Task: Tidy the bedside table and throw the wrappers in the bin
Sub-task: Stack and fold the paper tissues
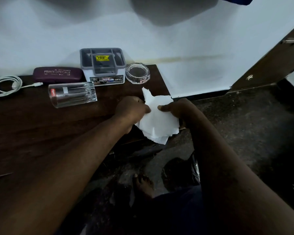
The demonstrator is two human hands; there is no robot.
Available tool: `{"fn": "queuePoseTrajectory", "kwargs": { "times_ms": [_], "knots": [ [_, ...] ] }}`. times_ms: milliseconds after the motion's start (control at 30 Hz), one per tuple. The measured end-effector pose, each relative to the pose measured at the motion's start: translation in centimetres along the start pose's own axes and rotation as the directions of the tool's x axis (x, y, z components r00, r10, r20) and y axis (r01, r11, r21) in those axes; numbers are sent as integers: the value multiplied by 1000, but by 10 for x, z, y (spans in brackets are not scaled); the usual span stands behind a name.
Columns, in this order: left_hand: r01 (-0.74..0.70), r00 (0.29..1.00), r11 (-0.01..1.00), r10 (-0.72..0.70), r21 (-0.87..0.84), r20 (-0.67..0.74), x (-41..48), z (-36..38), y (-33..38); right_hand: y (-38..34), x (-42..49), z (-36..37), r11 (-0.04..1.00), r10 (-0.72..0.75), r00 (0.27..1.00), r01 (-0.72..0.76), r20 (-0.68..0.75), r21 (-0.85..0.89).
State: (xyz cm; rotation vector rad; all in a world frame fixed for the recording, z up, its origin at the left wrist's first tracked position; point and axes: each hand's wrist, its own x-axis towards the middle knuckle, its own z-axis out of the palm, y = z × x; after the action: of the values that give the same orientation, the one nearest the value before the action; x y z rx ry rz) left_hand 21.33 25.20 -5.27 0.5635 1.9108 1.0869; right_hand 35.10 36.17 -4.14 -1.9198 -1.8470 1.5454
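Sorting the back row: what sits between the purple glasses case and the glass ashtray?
In the head view, the grey organiser box stands between the purple glasses case and the glass ashtray, along the wall.

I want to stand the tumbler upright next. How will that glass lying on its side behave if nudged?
The glass tumbler lies on its side, so it may roll. Clear and smooth, it is probably slippery and breakable.

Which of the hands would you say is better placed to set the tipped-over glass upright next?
Probably the left hand: it is nearer the glass, while the right hand lies beyond the paper.
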Motion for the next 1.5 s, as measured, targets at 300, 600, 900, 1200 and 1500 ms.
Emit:
{"fn": "queuePoseTrajectory", "kwargs": {
  "times_ms": [300,600,900,1200,1500],
  "knots": [
    [55,998,971,-50,-234,28,-1,-10,0,-7,-4,8,992,13,993,-28,121,122],
    [-77,997,905,81,-419,-8,1,-48,21,-19,-16,10,798,-200,929,-31,313,602],
    [-197,980,905,184,-376,-71,-2,-90,16,-52,-29,43,812,-340,937,247,84,529],
    [-491,867,790,404,-366,-291,-31,-129,16,-84,-62,77,631,-678,701,710,-223,311],
    [-423,902,884,390,-200,-184,-27,-136,-31,-55,-42,104,795,-601,799,595,14,113]
  ]
}}
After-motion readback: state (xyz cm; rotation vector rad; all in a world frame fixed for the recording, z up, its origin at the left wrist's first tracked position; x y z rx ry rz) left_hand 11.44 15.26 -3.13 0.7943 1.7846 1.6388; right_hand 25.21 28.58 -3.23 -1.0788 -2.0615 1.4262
